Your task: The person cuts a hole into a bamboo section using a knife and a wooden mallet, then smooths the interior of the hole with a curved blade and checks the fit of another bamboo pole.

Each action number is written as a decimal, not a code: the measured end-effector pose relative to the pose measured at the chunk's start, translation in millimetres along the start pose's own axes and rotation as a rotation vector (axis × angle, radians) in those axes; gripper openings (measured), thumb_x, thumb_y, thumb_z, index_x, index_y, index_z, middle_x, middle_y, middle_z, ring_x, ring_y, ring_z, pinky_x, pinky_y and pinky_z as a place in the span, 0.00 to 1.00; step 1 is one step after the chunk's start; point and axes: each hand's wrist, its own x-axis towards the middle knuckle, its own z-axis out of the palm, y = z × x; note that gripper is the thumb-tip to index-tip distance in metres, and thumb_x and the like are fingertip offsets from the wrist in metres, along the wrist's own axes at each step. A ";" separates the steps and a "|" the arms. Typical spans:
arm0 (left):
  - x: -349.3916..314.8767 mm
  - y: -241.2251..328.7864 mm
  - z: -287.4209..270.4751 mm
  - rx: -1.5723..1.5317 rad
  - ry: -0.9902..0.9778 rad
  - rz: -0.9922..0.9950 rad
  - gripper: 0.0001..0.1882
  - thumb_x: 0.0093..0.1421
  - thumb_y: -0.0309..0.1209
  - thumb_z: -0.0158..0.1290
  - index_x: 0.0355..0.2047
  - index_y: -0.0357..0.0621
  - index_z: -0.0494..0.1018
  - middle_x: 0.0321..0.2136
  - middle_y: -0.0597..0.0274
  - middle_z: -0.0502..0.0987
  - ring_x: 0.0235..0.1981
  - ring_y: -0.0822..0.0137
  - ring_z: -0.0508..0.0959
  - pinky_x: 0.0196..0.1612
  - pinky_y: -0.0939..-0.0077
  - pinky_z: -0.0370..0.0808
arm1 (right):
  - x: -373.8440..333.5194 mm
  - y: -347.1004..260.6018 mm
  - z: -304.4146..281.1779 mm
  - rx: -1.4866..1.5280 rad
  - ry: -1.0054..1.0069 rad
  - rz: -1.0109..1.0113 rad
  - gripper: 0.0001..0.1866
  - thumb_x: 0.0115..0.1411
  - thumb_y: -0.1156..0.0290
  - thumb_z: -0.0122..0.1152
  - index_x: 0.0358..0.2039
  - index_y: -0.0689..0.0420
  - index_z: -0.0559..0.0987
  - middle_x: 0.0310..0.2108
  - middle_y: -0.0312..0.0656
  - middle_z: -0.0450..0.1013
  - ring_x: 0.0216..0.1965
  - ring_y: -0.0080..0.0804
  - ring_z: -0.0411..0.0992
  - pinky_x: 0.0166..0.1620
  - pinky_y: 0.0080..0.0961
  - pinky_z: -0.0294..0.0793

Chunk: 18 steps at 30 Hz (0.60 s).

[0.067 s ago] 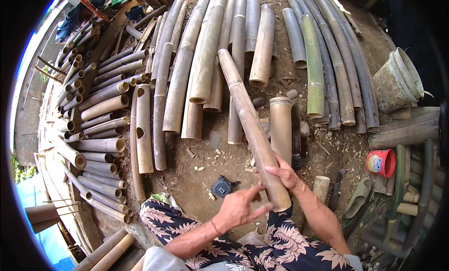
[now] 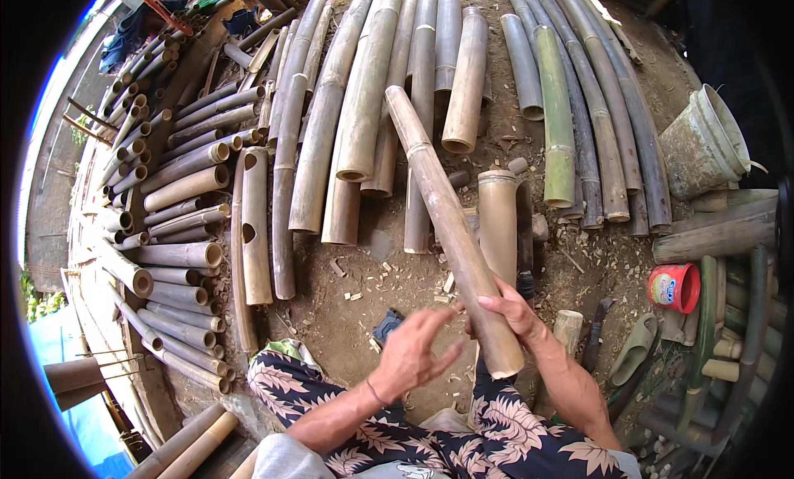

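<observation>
A long bamboo tube [image 2: 447, 219] slants in front of me, its far end up by other bamboo pieces and its lower end above my patterned trousers. My right hand [image 2: 514, 314] wraps round it near the lower end, thumb on top. My left hand [image 2: 420, 353] is off the tube, just to its left, with fingers spread and slightly blurred. Under those fingers, a dark tape measure [image 2: 387, 324] lies on the ground, partly hidden. An upright bamboo post [image 2: 498, 219] stands just beyond the tube.
Bamboo poles [image 2: 364, 107] lie in rows ahead, with more stacked tubes [image 2: 186, 254] at left. To the right are a dirty white bucket [image 2: 703, 144], a red tub [image 2: 674, 288], a green clog [image 2: 635, 347] and a dark-bladed knife [image 2: 595, 334]. Wood chips litter the dirt.
My left hand has risen slightly, now covering part of the tape measure. The tube's lower end has swung a little to the right in my right hand.
</observation>
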 end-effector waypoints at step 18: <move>139.5 -33.6 -20.4 -0.685 0.542 -0.029 0.33 0.46 0.30 0.67 0.51 0.38 0.66 0.36 0.58 0.78 0.34 0.64 0.81 0.39 0.69 0.81 | -20.1 46.2 -127.4 -1.275 0.837 0.117 0.46 0.54 0.61 0.67 0.67 0.67 0.55 0.58 0.63 0.61 0.61 0.60 0.61 0.65 0.45 0.61</move>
